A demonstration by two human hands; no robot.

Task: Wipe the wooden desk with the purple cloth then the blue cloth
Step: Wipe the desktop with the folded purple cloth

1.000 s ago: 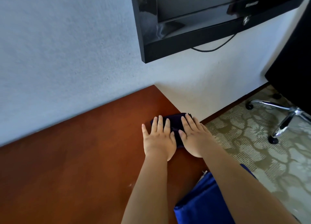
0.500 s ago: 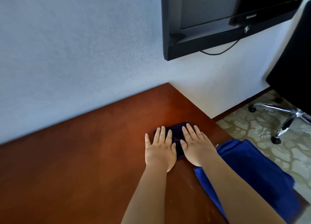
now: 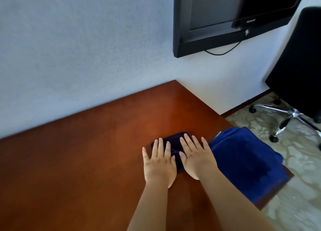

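Observation:
A folded dark purple cloth lies on the reddish wooden desk, near its right edge. My left hand and my right hand press flat on it side by side, fingers straight and pointing toward the wall. Most of the cloth is hidden under my palms. A folded blue cloth lies just right of my right hand, on the desk's right front corner, close to my wrist.
The desk meets a pale wall at the back. A black monitor hangs on the wall at upper right with a cable beneath it. A black office chair with a chrome base stands on patterned carpet to the right.
Both hands have slid the purple cloth back from the desk's far right corner toward me, staying flat on it. The view has shifted, bringing the blue cloth fully into sight.

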